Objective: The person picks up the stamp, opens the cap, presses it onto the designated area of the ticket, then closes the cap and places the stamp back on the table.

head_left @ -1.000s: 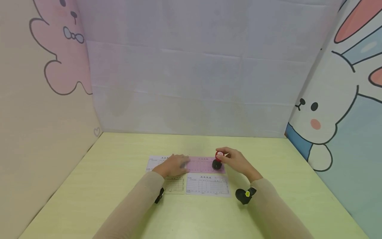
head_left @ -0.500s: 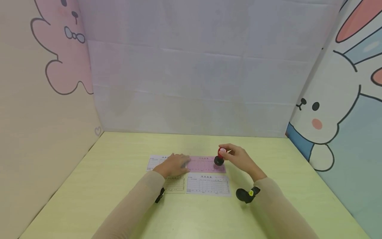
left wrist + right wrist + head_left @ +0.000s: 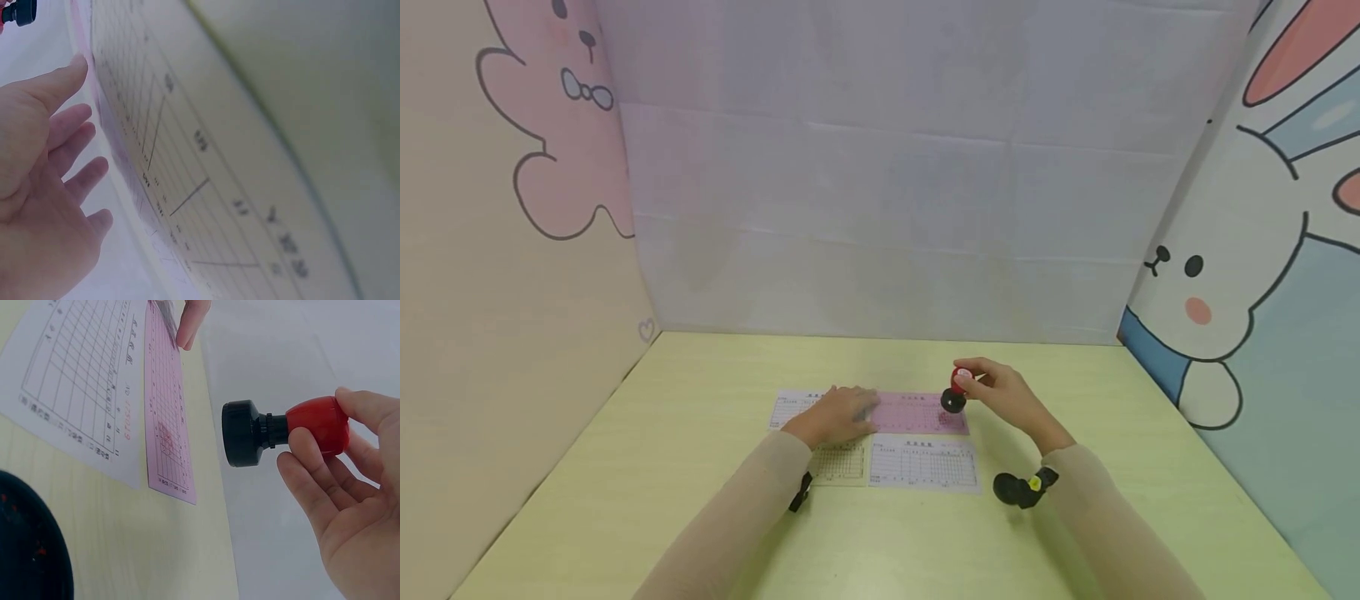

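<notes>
Gripping the stamp (image 3: 274,430) now in the right hand (image 3: 362,506), thumb and fingertips round the red handle (image 3: 320,425) — probably to keep the skin well off the wide black base (image 3: 240,434). Holding that base over the right end of the pink slip (image 3: 898,412), a plain gap between it and the paper in the right wrist view. Down on the grid close by, a reddish print (image 3: 167,437), left in sight by the raised stamp. Over at the pink slip's other end, resting the left hand (image 3: 835,414), fingers loose and gently bent, nothing pinched in them; likely placed there as a steadying weight, well apart from the stamp. Covering part of the upper white slip (image 3: 790,407), too. Nearer the body, a yellowish slip (image 3: 838,467), partly hidden, and beside it the lower white slip (image 3: 925,464), all flat and printed side up on the pale table (image 3: 895,542) — seemingly set in a compact block for easy reach. Low in the right wrist view, a dark round object (image 3: 31,544) with red flecks; cannot tell its purpose.
</notes>
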Motion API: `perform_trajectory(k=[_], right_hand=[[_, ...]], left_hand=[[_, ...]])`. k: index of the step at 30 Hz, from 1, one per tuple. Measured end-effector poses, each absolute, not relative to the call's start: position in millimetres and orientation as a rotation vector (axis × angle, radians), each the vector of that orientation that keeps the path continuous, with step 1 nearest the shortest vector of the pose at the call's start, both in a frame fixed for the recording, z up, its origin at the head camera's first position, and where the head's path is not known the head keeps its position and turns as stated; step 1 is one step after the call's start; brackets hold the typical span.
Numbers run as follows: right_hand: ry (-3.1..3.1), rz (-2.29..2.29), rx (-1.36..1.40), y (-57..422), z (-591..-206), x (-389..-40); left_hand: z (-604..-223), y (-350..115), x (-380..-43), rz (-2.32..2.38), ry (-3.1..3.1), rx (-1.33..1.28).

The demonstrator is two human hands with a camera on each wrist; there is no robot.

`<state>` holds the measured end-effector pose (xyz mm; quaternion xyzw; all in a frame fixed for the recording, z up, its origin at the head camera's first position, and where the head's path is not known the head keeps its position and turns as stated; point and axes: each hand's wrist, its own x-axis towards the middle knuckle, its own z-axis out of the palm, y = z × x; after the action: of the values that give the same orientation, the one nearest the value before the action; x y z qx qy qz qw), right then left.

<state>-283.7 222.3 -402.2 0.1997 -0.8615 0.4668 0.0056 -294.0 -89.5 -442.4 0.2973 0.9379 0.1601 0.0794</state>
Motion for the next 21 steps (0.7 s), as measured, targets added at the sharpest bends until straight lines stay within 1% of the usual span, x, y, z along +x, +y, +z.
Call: perform_trajectory(k=[9,14,15,21], right_hand=[[-2.676,1.492,0.631,217.5,-398.7,-281.6],[-2.684,1.490,0.641,209.8,-398.9,-279.8],[-2.688,1.494,0.648,207.1,-394.8,-276.0],[-2.694,1.512,0.673,201.7,-399.1,-275.0]], left_hand=[[-436.2,-105.8,-294.3,0.496,2.846,0.898],[-428.9,-122.3,-284.8,0.598,2.826,0.920],[-427.7,-125.8,-282.3,0.598,2.828,0.933],[-424.6,-150.1,-271.2,0.594,2.850,0.956]])
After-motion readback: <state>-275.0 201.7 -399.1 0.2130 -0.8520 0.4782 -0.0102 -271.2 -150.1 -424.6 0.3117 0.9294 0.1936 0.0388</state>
